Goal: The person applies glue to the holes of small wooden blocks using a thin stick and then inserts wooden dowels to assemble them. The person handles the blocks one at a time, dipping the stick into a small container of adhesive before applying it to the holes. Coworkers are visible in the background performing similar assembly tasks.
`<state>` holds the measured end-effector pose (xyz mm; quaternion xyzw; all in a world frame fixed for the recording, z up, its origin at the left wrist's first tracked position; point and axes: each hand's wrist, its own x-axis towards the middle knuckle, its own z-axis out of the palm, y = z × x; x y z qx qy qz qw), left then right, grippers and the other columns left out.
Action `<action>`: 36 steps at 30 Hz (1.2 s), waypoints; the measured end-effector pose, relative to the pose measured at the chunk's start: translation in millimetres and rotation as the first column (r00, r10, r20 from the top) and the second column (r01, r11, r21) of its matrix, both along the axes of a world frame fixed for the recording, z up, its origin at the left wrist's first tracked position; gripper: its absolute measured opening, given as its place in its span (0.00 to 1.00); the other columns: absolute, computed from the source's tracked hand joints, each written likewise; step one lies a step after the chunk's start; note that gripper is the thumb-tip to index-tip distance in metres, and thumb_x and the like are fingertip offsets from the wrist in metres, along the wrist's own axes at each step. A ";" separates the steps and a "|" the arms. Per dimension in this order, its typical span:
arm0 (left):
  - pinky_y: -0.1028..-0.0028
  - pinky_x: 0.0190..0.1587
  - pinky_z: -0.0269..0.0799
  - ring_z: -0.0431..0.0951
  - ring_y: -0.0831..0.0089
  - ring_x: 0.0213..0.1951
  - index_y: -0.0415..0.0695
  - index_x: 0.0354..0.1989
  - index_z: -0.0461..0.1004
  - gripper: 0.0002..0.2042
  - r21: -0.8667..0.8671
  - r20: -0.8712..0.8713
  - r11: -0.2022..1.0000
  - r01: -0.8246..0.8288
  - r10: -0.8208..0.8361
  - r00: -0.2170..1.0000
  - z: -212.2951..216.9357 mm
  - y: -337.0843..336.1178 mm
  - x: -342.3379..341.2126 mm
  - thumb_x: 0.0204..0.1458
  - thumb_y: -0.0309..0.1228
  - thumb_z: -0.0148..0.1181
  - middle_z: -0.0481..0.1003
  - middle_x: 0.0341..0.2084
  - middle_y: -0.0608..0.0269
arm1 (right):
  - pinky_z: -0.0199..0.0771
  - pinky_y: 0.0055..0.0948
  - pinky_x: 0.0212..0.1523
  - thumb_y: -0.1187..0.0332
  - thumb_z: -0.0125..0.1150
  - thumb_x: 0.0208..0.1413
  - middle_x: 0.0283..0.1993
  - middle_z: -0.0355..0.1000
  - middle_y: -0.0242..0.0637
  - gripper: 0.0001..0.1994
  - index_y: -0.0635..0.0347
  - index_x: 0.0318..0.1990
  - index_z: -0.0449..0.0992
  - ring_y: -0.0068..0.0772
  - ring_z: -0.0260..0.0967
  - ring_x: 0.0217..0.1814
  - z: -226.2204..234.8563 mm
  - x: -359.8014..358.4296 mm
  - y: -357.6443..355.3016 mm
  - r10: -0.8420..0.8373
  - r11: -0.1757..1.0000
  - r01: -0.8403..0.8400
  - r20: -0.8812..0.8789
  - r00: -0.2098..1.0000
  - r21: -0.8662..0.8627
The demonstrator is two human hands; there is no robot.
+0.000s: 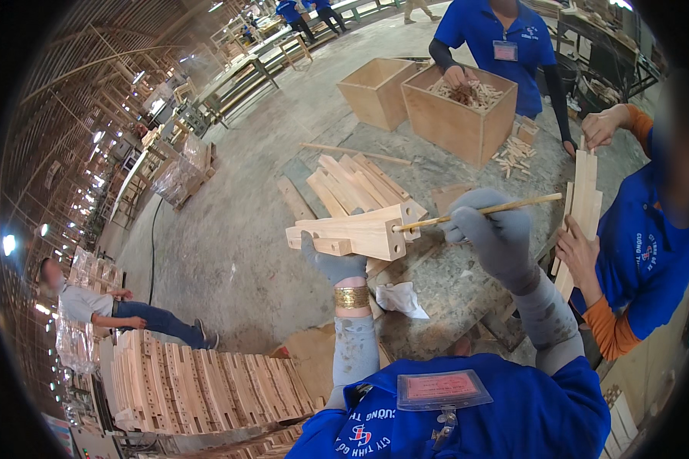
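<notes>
In a grey glove, my left hand is closed around pale wooden pieces with round holes in their ends, held above the work table. Between the gloved fingers of my right hand is a thin wooden stick. The stick's far end meets a hole in the end face of a held piece; how deep it goes, if at all, is hidden. More wooden pieces lie in a pile just beyond my left hand. A crumpled white sheet lies on the table between my forearms.
Beyond the pile stand a plywood box of short dowels, with a co-worker's hand in it, and another box. Loose dowels lie nearby. At right a co-worker in orange sleeves holds wooden bars. Stacked pieces fill the lower left.
</notes>
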<state>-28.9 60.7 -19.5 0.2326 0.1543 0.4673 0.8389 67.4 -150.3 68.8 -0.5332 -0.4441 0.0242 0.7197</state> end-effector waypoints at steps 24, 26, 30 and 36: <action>0.58 0.53 0.64 0.66 0.58 0.52 0.47 0.53 0.61 0.29 0.001 -0.022 0.999 -0.032 0.032 0.999 -7.7 11.3 -3.8 0.51 0.57 0.41 0.64 0.50 0.55 | 0.70 0.15 0.23 0.74 0.52 0.56 0.26 0.72 0.36 0.05 0.68 0.33 0.71 0.18 0.70 0.24 -1.9 -17.2 -9.8 0.043 0.999 -0.034 -0.219 0.975 0.042; 0.58 0.53 0.64 0.66 0.58 0.52 0.47 0.53 0.61 0.29 -0.005 0.004 1.000 0.009 -0.009 1.000 -1.3 5.4 -2.8 0.50 0.57 0.42 0.64 0.50 0.55 | 0.70 0.15 0.23 0.75 0.53 0.55 0.26 0.72 0.35 0.04 0.68 0.33 0.71 0.18 0.70 0.24 -3.9 -17.2 -10.1 0.048 0.999 -0.043 -0.206 0.977 0.027; 0.59 0.53 0.63 0.65 0.58 0.52 0.46 0.53 0.61 0.30 -0.012 -0.051 0.999 -0.033 0.033 0.998 6.7 -1.9 -1.1 0.50 0.57 0.43 0.63 0.51 0.55 | 0.70 0.16 0.25 0.76 0.54 0.54 0.27 0.72 0.34 0.03 0.67 0.34 0.71 0.17 0.70 0.25 -5.8 -18.9 -5.0 0.055 0.998 -0.054 -0.077 0.996 0.014; 0.58 0.53 0.63 0.65 0.56 0.52 0.46 0.54 0.59 0.31 -0.018 -0.031 1.000 -0.005 0.005 1.000 10.5 -4.6 -3.5 0.49 0.58 0.43 0.63 0.51 0.54 | 0.69 0.18 0.24 0.77 0.54 0.53 0.25 0.72 0.33 0.02 0.66 0.33 0.71 0.19 0.70 0.24 -4.7 -18.9 -6.7 0.025 0.999 -0.023 0.073 0.997 -0.023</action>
